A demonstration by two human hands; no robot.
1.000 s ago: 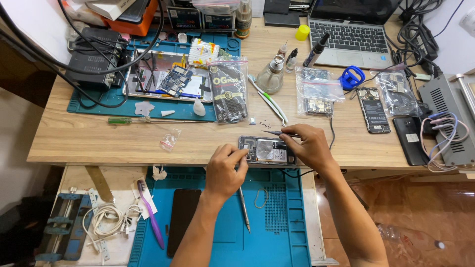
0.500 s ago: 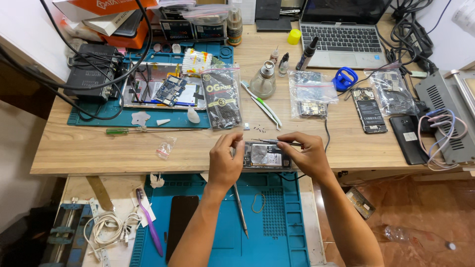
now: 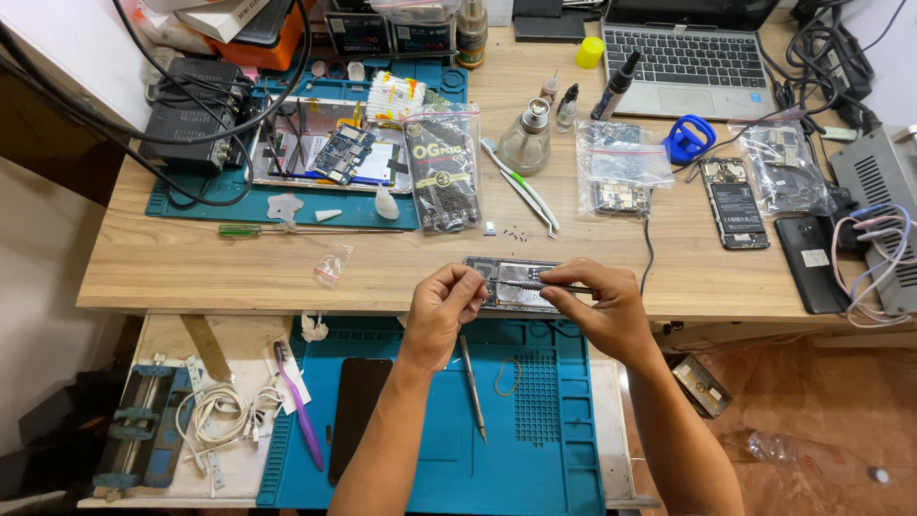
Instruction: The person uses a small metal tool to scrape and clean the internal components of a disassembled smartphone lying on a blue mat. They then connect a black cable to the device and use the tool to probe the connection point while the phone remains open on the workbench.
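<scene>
Phone (image 3: pixel 516 284) lay opened at the desk's (image 3: pixel 191 277) near edge.
Left hand (image 3: pixel 444 306) pinched its end; right hand (image 3: pixel 597 306) clamped tweezers (image 3: pixel 535 285); back cover remained off.

Bare wood lies open at nine o'clock of the left hand (image 3: pixel 441 311) — only a small clear bag (image 3: pixel 331 264) intrudes. At twelve o'clock, tiny screws (image 3: pixel 516 231), seemingly, and white tweezers (image 3: pixel 523 188) crowd the way. At three o'clock a black cable (image 3: pixel 650 254) crosses beside the right hand (image 3: pixel 600 308).

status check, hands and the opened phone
Left hand pinching opened phone edge. Right hand holds tweezers over it. Nothing blocking.
</scene>
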